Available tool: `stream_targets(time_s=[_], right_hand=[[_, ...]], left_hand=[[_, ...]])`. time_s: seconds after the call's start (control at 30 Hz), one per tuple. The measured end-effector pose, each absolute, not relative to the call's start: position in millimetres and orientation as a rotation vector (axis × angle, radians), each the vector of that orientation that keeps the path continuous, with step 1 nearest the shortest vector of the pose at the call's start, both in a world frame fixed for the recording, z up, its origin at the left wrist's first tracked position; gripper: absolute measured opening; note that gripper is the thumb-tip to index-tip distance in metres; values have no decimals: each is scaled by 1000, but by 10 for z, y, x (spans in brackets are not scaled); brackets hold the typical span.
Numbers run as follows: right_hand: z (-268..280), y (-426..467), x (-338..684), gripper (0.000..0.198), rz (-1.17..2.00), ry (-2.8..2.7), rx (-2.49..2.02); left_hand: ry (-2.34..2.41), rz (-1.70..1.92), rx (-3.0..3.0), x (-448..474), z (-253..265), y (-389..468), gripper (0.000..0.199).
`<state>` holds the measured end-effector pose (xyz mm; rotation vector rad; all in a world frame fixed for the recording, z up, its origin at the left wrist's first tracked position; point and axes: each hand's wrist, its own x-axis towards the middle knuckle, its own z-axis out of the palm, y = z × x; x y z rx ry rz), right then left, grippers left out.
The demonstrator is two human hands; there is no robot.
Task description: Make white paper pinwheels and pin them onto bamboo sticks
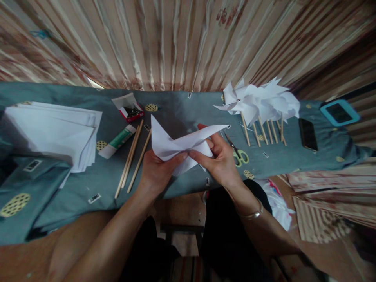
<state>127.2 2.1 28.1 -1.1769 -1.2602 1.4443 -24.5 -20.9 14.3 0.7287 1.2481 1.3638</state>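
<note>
A white paper pinwheel [164, 137] with curled points is held up over the front of the table. My left hand [160, 168] is closed on its near left side, thumb pressed near the centre. From the right, my right hand [219, 158] grips it too, with its thumb close to the left thumb and its fingers partly behind the paper. No stick shows on this pinwheel. Scissors [240, 156] with pale green handles lie just beyond my right hand. Left of my left hand rest several thin wooden sticks [131, 156].
Finished paper pinwheels [258, 102] on sticks lie at the back right. A phone [308, 135] and a blue-framed device [339, 112] are farther right. At left are stacked white paper sheets [49, 129], a glue stick [117, 141] and an open red box [131, 111] of small metal pieces.
</note>
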Motion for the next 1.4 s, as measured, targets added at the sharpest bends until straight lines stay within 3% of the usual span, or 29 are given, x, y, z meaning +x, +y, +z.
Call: stream_targets(time_s=[0.7,1.4], right_hand=[[261,54,1335,60,1522,-1268,-1180],[142,58,1326,64,1538,-1198,-1210]], left_hand=[[1268,1318,724,-253,93,-216,24],[1385,1222,757,-264,161,-199,29]])
